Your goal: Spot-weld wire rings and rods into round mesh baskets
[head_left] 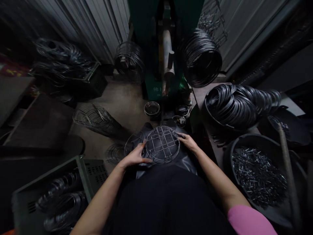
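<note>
A round wire rack [162,144] with crossed bars inside a ring lies over my lap, below the head of a green machine [168,62]. My left hand [137,154] grips its left rim, the thumb along the lower edge. On the opposite side my right hand [187,141] pinches the rim with the fingertips. A loose wire ring [129,140] shows just beyond my left hand. Beneath the rack a dark grey apron [188,163] covers my legs.
At the right stand a basin of short metal pins [259,173] and a tub of stacked wire rings [232,104]. Coiled wire hangs beside the machine [202,58]. Left are a wire basket [95,117] and a green crate [49,176] holding rings. Small bowls [152,108] sit ahead.
</note>
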`<state>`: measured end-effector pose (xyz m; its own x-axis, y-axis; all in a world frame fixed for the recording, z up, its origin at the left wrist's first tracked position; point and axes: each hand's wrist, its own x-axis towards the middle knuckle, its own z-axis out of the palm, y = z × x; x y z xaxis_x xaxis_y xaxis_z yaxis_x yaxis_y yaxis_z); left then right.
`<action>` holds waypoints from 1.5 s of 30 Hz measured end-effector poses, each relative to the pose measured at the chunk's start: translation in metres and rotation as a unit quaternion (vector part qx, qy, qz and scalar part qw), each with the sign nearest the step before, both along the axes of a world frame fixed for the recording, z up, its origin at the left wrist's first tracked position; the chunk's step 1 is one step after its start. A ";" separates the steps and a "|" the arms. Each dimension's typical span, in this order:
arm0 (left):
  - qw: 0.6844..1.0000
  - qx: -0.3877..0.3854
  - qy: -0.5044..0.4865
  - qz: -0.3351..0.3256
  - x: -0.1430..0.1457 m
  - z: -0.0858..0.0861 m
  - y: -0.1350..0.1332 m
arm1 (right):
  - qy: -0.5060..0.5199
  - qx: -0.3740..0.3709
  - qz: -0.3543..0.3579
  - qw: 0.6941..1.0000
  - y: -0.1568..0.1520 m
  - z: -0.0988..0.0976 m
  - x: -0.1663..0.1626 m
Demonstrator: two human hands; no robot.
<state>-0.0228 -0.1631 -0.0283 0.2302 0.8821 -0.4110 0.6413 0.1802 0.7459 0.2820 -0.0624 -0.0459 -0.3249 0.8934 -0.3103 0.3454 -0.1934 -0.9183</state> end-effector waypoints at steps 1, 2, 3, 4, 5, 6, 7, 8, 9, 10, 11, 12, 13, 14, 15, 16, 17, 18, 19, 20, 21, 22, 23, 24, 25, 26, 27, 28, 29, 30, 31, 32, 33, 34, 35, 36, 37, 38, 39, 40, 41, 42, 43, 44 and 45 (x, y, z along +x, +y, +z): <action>0.999 0.000 0.036 0.010 0.006 0.003 -0.002 | -0.002 0.000 -0.001 1.000 -0.001 0.000 0.000; 0.997 0.000 0.071 0.026 0.013 0.006 -0.005 | -0.004 0.001 -0.003 1.000 -0.002 -0.001 0.000; 0.994 -0.002 0.101 0.041 0.021 0.008 -0.007 | -0.006 0.004 -0.004 1.000 -0.003 -0.002 0.000; 0.991 -0.002 0.124 0.053 0.027 0.010 -0.009 | -0.008 0.007 -0.005 1.000 -0.003 -0.003 0.000; 0.988 -0.001 0.141 0.061 0.033 0.011 -0.010 | -0.011 0.011 -0.005 1.000 -0.003 -0.004 -0.001; 0.986 0.000 0.153 0.066 0.038 0.012 -0.011 | -0.014 0.014 -0.005 1.000 -0.004 -0.005 -0.001; 0.984 0.000 0.164 0.068 0.041 0.013 -0.012 | -0.017 0.019 -0.005 1.000 -0.004 -0.007 -0.001; 0.982 -0.001 0.175 0.069 0.043 0.014 -0.012 | -0.019 0.024 -0.004 1.000 -0.004 -0.008 -0.001; 0.980 -0.003 0.187 0.071 0.045 0.014 -0.012 | -0.020 0.030 -0.003 0.999 -0.005 -0.009 -0.001; 0.977 -0.003 0.199 0.073 0.047 0.014 -0.012 | -0.021 0.036 -0.004 0.999 -0.005 -0.010 -0.001; 0.975 -0.001 0.211 0.075 0.049 0.014 -0.012 | -0.023 0.044 -0.007 0.999 -0.006 -0.011 -0.001; 0.973 0.002 0.220 0.076 0.051 0.015 -0.011 | -0.025 0.052 -0.012 0.998 -0.006 -0.011 -0.002; 0.971 0.007 0.225 0.078 0.053 0.015 -0.012 | -0.027 0.060 -0.017 0.998 -0.006 -0.011 -0.003; 0.970 0.012 0.228 0.080 0.054 0.015 -0.012 | -0.028 0.064 -0.023 0.997 -0.007 -0.011 -0.004; 0.970 0.016 0.226 0.082 0.055 0.015 -0.012 | -0.029 0.064 -0.028 0.997 -0.008 -0.009 -0.005; 0.971 0.018 0.220 0.086 0.055 0.014 -0.012 | -0.028 0.063 -0.032 0.997 -0.009 -0.008 -0.006; 0.974 0.020 0.208 0.090 0.053 0.012 -0.012 | -0.026 0.062 -0.036 0.997 -0.010 -0.006 -0.008; 0.978 0.023 0.186 0.092 0.049 0.010 -0.012 | -0.022 0.062 -0.041 0.997 -0.013 -0.004 -0.009; 0.984 0.026 0.155 0.089 0.044 0.008 -0.011 | -0.018 0.065 -0.046 0.997 -0.016 -0.002 -0.009; 0.989 0.029 0.116 0.083 0.037 0.005 -0.010 | -0.013 0.068 -0.050 0.996 -0.019 -0.001 -0.010; 0.994 0.032 0.069 0.074 0.028 0.003 -0.009 | -0.010 0.072 -0.054 0.996 -0.023 0.000 -0.009; 0.997 0.032 0.017 0.066 0.019 0.001 -0.007 | -0.010 0.073 -0.061 0.995 -0.027 0.000 -0.008; 0.997 0.026 -0.034 0.064 0.009 -0.001 -0.004 | -0.015 0.073 -0.073 0.995 -0.030 0.000 -0.007; 0.994 0.015 -0.080 0.074 0.001 -0.001 -0.002 | -0.022 0.074 -0.092 0.993 -0.034 0.000 -0.005; 0.988 0.002 -0.117 0.098 -0.006 -0.001 0.000 | -0.030 0.077 -0.116 0.990 -0.036 0.001 -0.004; 0.981 -0.010 -0.144 0.130 -0.011 0.001 0.003 | -0.035 0.082 -0.139 0.986 -0.038 0.001 -0.003; 0.973 -0.016 -0.160 0.164 -0.013 0.003 0.005 | -0.036 0.088 -0.155 0.983 -0.039 0.003 -0.003; 0.967 -0.016 -0.168 0.192 -0.013 0.006 0.007 | -0.035 0.091 -0.161 0.982 -0.040 0.004 -0.003; 0.963 -0.011 -0.172 0.208 -0.011 0.009 0.009 | -0.031 0.092 -0.156 0.983 -0.041 0.006 -0.005; 0.962 -0.004 -0.175 0.212 -0.007 0.011 0.011 | -0.027 0.091 -0.146 0.985 -0.042 0.009 -0.007; 0.963 0.001 -0.177 0.206 -0.002 0.013 0.012 | -0.023 0.090 -0.136 0.986 -0.043 0.011 -0.009; 0.964 0.006 -0.177 0.198 0.004 0.014 0.013 | -0.021 0.093 -0.132 0.987 -0.043 0.013 -0.012; 0.966 0.010 -0.175 0.192 0.009 0.014 0.013 | -0.019 0.101 -0.132 0.986 -0.044 0.015 -0.015; 0.967 0.014 -0.169 0.188 0.013 0.014 0.013 | -0.018 0.111 -0.134 0.985 -0.044 0.016 -0.018; 0.969 0.020 -0.161 0.188 0.016 0.014 0.013 | -0.018 0.123 -0.137 0.983 -0.044 0.017 -0.020; 0.970 0.026 -0.150 0.188 0.018 0.013 0.012 | -0.019 0.133 -0.137 0.981 -0.044 0.018 -0.021; 0.972 0.032 -0.141 0.187 0.019 0.013 0.011 | -0.021 0.140 -0.134 0.981 -0.043 0.019 -0.022; 0.974 0.034 -0.132 0.184 0.019 0.012 0.011 | -0.023 0.142 -0.128 0.981 -0.041 0.019 -0.023; 0.975 0.035 -0.124 0.179 0.019 0.012 0.010 | -0.024 0.140 -0.122 0.982 -0.039 0.020 -0.023; 0.977 0.034 -0.117 0.176 0.018 0.011 0.010 | -0.025 0.135 -0.117 0.984 -0.037 0.020 -0.023; 0.978 0.032 -0.110 0.174 0.017 0.011 0.010 | -0.026 0.128 -0.112 0.985 -0.035 0.021 -0.023; 0.979 0.030 -0.102 0.172 0.017 0.011 0.009 | -0.026 0.119 -0.106 0.987 -0.032 0.021 -0.023; 0.980 0.028 -0.094 0.171 0.017 0.010 0.009 | -0.027 0.113 -0.101 0.988 -0.030 0.021 -0.022; 0.981 0.026 -0.085 0.170 0.017 0.010 0.008 | -0.030 0.108 -0.094 0.989 -0.028 0.021 -0.022; 0.982 0.026 -0.077 0.169 0.017 0.009 0.007 | -0.033 0.104 -0.088 0.990 -0.027 0.020 -0.022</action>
